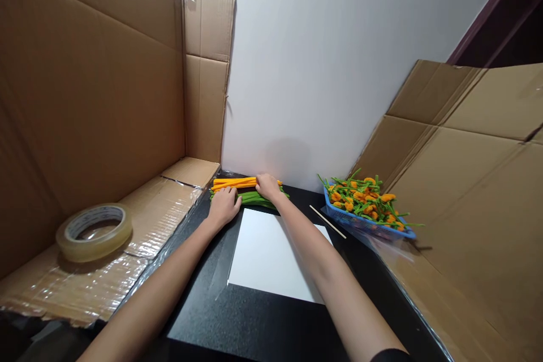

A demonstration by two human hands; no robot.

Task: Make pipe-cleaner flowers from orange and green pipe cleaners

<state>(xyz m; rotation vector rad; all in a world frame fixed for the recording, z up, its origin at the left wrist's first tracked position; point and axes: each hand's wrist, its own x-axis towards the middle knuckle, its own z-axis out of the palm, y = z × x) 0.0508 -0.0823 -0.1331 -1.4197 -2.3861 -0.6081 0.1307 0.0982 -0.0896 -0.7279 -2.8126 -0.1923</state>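
At the back of the black table lie a bundle of orange stems (235, 182) and, in front of it, a bundle of green stems (254, 199). My left hand (224, 205) rests over the left part of both bundles, its fingers bent and the thumb apart. Over the right part of the orange bundle is my right hand (267, 185), its fingers curled down around the stems, fingertips partly hidden. A white sheet (263, 249) lies flat in front of the bundles, partly under my right forearm.
A thin stick (327, 222) lies right of the sheet. Beyond it, a blue basket (373, 220) holds several orange and green fuzzy pieces. A tape roll (94, 232) sits on cardboard (173, 209) at left. Cardboard panels stand on both sides, and a white wall (297, 68) rises behind.
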